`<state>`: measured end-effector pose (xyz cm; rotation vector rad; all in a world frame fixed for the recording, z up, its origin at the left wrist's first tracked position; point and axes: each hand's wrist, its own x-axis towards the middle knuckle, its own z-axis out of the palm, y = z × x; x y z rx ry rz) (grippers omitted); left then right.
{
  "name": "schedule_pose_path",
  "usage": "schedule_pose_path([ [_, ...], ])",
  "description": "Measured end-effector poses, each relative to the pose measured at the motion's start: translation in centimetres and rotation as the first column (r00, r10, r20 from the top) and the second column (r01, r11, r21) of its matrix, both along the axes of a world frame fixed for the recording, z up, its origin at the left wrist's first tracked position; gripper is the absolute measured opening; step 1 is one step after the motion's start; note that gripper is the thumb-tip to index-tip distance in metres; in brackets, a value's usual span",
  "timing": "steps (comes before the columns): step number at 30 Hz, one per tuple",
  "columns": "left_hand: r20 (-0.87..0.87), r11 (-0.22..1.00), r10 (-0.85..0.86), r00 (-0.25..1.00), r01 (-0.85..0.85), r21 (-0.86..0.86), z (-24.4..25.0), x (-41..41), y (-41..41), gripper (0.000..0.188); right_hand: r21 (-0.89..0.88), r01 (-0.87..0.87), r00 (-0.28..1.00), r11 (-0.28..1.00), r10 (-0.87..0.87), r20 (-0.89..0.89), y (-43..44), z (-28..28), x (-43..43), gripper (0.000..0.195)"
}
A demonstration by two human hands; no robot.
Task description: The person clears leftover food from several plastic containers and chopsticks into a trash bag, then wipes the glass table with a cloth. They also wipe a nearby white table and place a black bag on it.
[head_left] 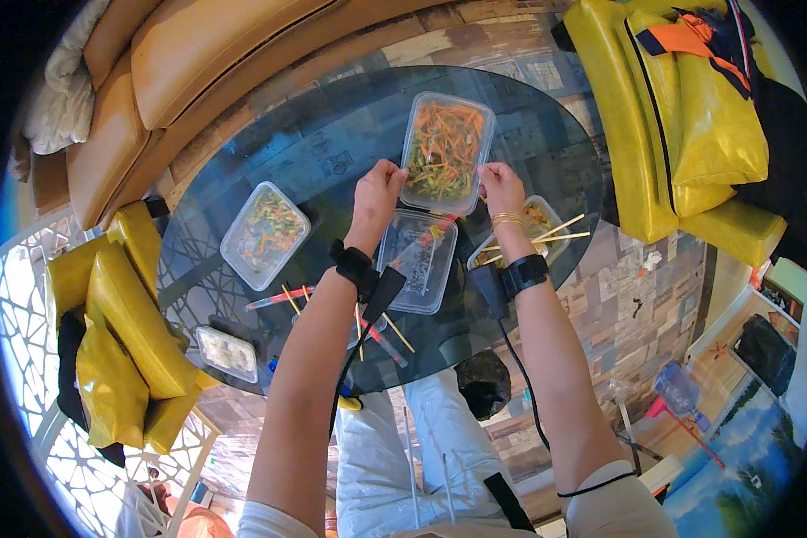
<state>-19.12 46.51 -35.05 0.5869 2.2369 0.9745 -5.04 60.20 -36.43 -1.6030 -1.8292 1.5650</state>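
Observation:
A clear plastic food container (448, 149) of shredded carrot and chopped green vegetables is between my hands over the glass table (350, 128). My left hand (378, 188) pinches its left edge near the front corner. My right hand (502, 188) grips the right edge, fingertips at the rim. Just nearer to me sits another clear plastic container or lid (417, 265), with little in it. Partly behind my right wrist is a container of food (536, 208) with wooden chopsticks (561, 235) across it.
A closed container of vegetables (265, 235) and a small box of white food (227, 354) stand at left. Chopsticks and red-and-clear wrappers (385, 344) lie near my left forearm. Yellow chairs (652, 134) and a tan sofa (235, 54) surround the table; a black-lined bin (484, 385) is below.

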Motion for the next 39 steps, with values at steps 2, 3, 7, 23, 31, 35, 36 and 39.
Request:
schedule_pose_path([
  [2,-0.072,0.998,-0.052,0.996,0.05,-0.042,0.5,0.2,0.1,0.022,-0.185,0.043,0.997,0.982,-0.053,-0.047,0.3,0.1,0.1,0.019],
  [3,-0.14,0.996,-0.086,0.986,0.081,-0.045,0.3,0.2,0.0,0.021,-0.207,0.041,0.996,0.978,-0.056,-0.068,0.4,0.2,0.0,0.019],
  [7,-0.241,0.976,-0.192,0.952,0.158,-0.153,0.9,0.4,-0.2,0.019,-0.219,0.003,0.996,0.976,-0.024,-0.091,0.3,1.0,0.0,0.021],
  [23,-0.058,0.997,-0.074,0.996,0.073,-0.03,-0.2,-1.3,-0.6,0.019,0.215,-0.177,0.983,0.96,0.162,0.085,4.1,-0.3,-2.7,0.033],
  [31,0.072,0.999,-0.023,0.997,0.025,-0.039,-1.1,-2.0,-0.1,0.021,0.168,-0.435,0.899,0.884,0.436,0.037,8.0,-0.4,-4.2,0.023],
  [35,0.064,0.999,-0.035,0.997,0.036,-0.024,-1.3,-2.2,-0.2,0.021,0.051,-0.493,0.868,0.869,0.495,-0.036,8.7,-0.2,-4.1,0.016],
  [36,0.069,0.999,-0.037,0.997,0.039,-0.031,-1.2,-2.2,0.0,0.021,0.043,-0.509,0.86,0.86,0.51,-0.023,8.9,-0.3,-4.0,0.015],
  [39,0.08,0.998,-0.045,0.996,0.049,-0.042,-1.0,-2.3,0.2,0.021,0.035,-0.513,0.855,0.858,0.514,-0.064,9.1,-0.6,-3.8,0.016],
])
